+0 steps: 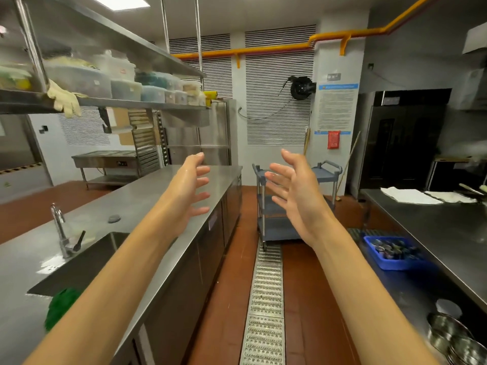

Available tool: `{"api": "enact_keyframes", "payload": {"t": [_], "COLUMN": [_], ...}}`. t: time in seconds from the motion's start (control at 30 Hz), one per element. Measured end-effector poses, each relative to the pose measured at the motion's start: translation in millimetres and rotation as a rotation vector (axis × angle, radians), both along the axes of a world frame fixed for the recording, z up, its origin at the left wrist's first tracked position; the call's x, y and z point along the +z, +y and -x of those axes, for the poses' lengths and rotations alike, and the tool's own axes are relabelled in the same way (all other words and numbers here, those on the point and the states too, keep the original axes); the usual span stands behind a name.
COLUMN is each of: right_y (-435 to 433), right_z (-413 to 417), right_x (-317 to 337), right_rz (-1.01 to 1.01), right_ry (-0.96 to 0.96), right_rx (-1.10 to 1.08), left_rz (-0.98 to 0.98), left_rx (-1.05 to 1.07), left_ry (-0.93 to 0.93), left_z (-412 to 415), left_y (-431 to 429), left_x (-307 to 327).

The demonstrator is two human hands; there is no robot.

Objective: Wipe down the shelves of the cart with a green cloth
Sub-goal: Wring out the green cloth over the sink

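A grey three-shelf cart [276,227] stands on wheels at the far end of the aisle, partly hidden behind my right hand. The green cloth [59,308] lies bunched on the steel counter at the lower left, beside the sink and partly behind my left forearm. Both arms are stretched out in front of me at chest height. My left hand [191,189] and my right hand [292,189] face each other with fingers spread, holding nothing and touching nothing.
A long steel counter [163,196] with a sink [87,262] and tap [59,227] runs along the left. A second steel table [434,233] is on the right, with a blue crate [392,252] and metal bowls [453,338] below. A floor drain grate [266,299] runs down the aisle.
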State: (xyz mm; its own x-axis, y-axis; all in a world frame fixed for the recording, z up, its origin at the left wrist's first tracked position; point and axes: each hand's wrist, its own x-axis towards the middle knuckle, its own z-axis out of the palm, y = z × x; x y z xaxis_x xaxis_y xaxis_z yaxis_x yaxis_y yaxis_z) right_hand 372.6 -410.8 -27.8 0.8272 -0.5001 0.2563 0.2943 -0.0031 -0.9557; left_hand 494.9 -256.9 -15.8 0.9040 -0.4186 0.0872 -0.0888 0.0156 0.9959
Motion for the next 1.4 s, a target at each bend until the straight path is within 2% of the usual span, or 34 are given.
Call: {"api": "enact_keyframes", "payload": {"t": [0.4, 0.77, 1.13, 1.4], "right_y": [-71.9, -121.8, -112.0, -76.9], "right_z": [-130.5, -289.5, -433.3, -547.2], "right_x": [-14.9, -1.0, -30.5, -46.7], "right_rz": [-0.046, 0.034, -0.028, -0.007], "right_ry": [0.009, -0.055, -0.015, 0.041], "right_rx": [0.035, 0.073, 0.333, 0.617], "left_rz": [-0.008, -0.032, -0.091, -0.040], "left_rx": [-0.009, 0.052, 0.260, 0.529], "left_ry": [0.027, -0.051, 0.039, 0.068], "left_z": [-139.5, -283.5, -390.3, -453.2], "left_y": [-67.8, -123.5, -93.5, -43.9], "left_x": [-10.7, -0.6, -24.2, -42.1]}}
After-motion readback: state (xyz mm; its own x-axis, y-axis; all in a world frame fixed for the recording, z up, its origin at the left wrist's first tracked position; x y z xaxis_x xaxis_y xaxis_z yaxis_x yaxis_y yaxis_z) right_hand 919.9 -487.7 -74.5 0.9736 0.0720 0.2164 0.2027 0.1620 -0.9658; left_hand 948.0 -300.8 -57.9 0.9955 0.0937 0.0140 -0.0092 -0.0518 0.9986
